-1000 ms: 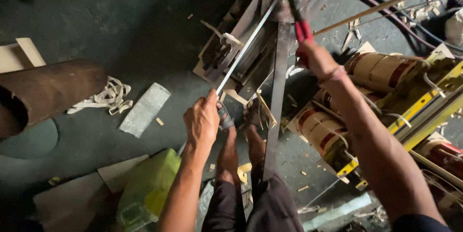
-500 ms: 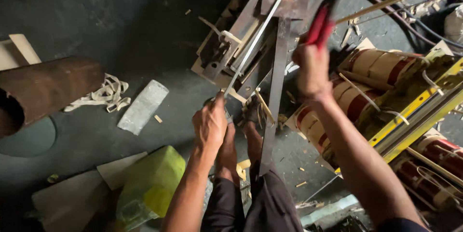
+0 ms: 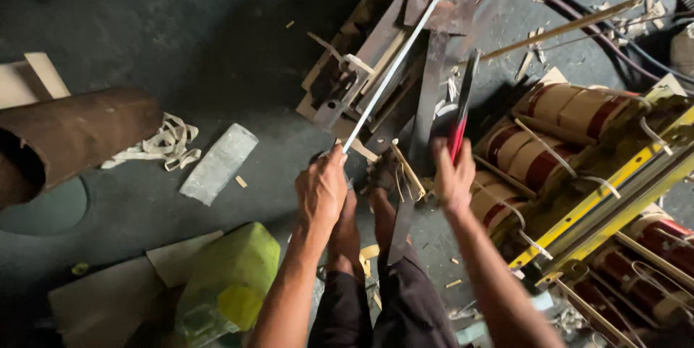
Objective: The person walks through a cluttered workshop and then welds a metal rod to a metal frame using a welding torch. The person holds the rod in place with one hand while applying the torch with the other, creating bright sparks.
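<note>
Head view: left hand (image 3: 322, 189) is closed on a thin metal strip (image 3: 401, 55) – long, probably stiff but springy – over the machine (image 3: 361, 77); right hand (image 3: 454, 178) grips the red-handled lever (image 3: 460, 120).

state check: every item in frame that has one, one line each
Left hand: gripping the strip.
Strip: straight, slanting up across the frame.
Right hand: gripping the red handle.
Red handle: raised, upright.
Tube: lying on its side.
Coils: wound, on the yellow frame.
</note>
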